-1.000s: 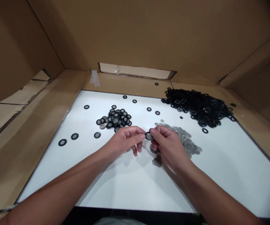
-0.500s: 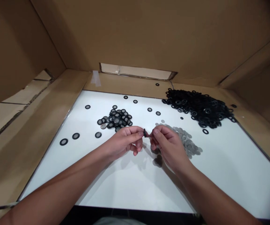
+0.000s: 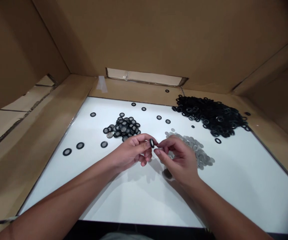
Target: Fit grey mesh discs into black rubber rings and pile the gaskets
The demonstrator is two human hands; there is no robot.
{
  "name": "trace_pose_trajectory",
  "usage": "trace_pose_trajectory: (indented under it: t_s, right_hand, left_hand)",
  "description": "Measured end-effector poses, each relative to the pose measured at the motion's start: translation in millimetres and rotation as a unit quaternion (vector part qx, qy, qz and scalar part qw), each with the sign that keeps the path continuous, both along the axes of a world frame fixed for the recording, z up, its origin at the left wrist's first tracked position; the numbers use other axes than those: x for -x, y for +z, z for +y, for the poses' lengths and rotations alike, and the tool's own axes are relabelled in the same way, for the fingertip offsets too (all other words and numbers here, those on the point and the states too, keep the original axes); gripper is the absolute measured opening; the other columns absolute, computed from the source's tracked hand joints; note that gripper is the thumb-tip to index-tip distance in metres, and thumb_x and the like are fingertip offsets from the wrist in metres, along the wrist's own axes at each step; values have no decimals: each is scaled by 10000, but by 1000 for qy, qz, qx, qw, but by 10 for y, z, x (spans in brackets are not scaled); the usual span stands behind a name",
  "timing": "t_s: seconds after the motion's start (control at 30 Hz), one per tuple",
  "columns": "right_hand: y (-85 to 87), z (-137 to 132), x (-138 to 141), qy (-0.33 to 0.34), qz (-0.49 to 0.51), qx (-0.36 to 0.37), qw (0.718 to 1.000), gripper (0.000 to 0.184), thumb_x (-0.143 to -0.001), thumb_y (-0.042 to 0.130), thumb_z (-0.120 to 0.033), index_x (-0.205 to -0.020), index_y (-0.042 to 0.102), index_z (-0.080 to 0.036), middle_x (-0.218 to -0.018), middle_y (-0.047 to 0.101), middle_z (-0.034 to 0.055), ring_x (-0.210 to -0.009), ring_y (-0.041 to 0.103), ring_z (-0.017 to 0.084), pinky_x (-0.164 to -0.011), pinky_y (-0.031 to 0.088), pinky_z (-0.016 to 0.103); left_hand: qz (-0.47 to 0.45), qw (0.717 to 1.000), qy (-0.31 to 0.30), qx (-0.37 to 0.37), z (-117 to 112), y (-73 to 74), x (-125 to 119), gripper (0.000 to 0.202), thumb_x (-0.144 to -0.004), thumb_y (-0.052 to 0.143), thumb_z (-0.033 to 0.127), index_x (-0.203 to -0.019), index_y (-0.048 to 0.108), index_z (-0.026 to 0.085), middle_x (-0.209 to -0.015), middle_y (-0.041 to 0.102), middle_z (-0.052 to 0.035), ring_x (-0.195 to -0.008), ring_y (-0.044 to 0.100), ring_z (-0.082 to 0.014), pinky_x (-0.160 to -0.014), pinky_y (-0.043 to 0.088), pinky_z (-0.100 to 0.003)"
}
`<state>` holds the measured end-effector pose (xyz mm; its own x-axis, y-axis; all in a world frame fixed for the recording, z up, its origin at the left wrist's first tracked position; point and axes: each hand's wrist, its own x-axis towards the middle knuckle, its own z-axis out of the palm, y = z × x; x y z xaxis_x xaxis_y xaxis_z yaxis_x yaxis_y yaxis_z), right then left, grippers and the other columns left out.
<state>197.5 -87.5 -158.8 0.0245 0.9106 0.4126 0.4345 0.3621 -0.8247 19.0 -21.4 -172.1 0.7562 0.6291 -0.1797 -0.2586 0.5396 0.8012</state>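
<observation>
My left hand (image 3: 136, 150) pinches a black rubber washer (image 3: 151, 143) between thumb and index finger, on edge above the white board. A pale centre shows inside that washer. Just right of it is my right hand (image 3: 177, 155), thumb and index fingertip slightly apart and nothing visible between them. Beneath and beyond the right hand lie many thin grey discs (image 3: 203, 156), partly hidden by it. Past my left hand is a pile of black washers with grey discs in their centres (image 3: 124, 128).
A large heap of black rings (image 3: 211, 115) sits at the back right. Several disc-filled washers (image 3: 104, 144) lie scattered on the left and back of the white board (image 3: 134, 200). Cardboard walls (image 3: 144, 40) enclose the left, back and right sides.
My right thumb and index finger have parted and drawn slightly away from the washer. The washer in my left hand has turned, so its pale centre now shows.
</observation>
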Motion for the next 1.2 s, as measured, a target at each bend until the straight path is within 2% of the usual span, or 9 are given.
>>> trace_pose_trajectory:
  t_s: [0.13, 0.3, 0.5, 0.6, 0.7, 0.87, 1.0, 1.1, 1.2]
  right_hand:
    - [12, -11, 9, 6, -70, -58, 996, 164, -852, 739, -187, -958, 631, -249, -691, 536, -39, -624, 546, 141, -562, 437, 286]
    - [47, -20, 32, -10, -123, -88, 988, 136, -871, 721, -196, -953, 629, -253, -691, 556, -34, -592, 561, 136, -501, 421, 258]
    - [75, -20, 22, -6, -142, -142, 980, 91, -912, 673, -157, -930, 662, -245, -698, 578, -18, -568, 559, 127, -463, 419, 245]
    - [81, -17, 5, -22, -145, -146, 978, 107, -912, 679, -142, -948, 680, -242, -718, 580, -8, -577, 567, 129, -453, 409, 246]
    - [77, -8, -10, -38, -133, -143, 980, 115, -899, 690, -137, -945, 679, -242, -705, 570, -12, -570, 554, 133, -471, 409, 266]
    - [52, 10, -24, -47, -96, -83, 991, 70, -918, 667, -171, -919, 672, -240, -706, 557, -12, -626, 541, 154, -568, 439, 307]
    - [14, 18, -33, -45, -4, 13, 999, 83, -951, 639, -239, -870, 652, -230, -777, 566, 2, -667, 532, 153, -609, 435, 316]
    - [-6, 28, -26, -28, 83, 83, 993, 157, -941, 656, -289, -804, 620, -221, -799, 567, -1, -642, 521, 136, -567, 412, 293]
    - [-17, 48, -9, -5, 179, 149, 972, 176, -917, 691, -335, -806, 622, -218, -777, 565, -14, -594, 494, 115, -539, 393, 271]
  left_hand:
    - [-14, 1000, 11, -13, -5, -11, -8, 218, -899, 733, 382, -957, 685, 178, -643, 600, 30, -515, 535, -68, -484, 441, -167]
    - [-13, 999, 23, -31, -24, -6, -34, 242, -862, 772, 391, -908, 700, 165, -672, 615, 17, -544, 558, -76, -478, 442, -167]
    - [-11, 999, 19, -46, -28, -2, -17, 284, -847, 778, 428, -958, 727, 172, -747, 653, -11, -610, 596, -99, -516, 480, -194]
    - [-18, 998, 13, -52, -25, -16, -1, 259, -875, 755, 394, -1016, 740, 177, -849, 676, -41, -698, 627, -121, -553, 517, -209]
    - [-17, 997, 31, -69, -22, -22, 1, 209, -885, 751, 333, -1042, 748, 195, -857, 675, -33, -719, 631, -124, -558, 530, -211]
    - [15, 988, 105, -115, -24, -3, -1, 164, -845, 790, 289, -978, 742, 206, -772, 661, 3, -709, 630, -124, -579, 539, -216]
    - [60, 977, 143, -148, -39, 15, 0, 170, -831, 801, 318, -933, 745, 195, -742, 658, 19, -621, 605, -98, -592, 533, -222]
    - [78, 973, 149, -160, -41, 13, -1, 177, -855, 775, 347, -911, 740, 183, -749, 680, 11, -606, 607, -97, -612, 536, -231]
    - [84, 975, 139, -154, -27, -12, -5, 203, -869, 756, 372, -907, 732, 174, -749, 689, 4, -600, 610, -100, -616, 540, -239]
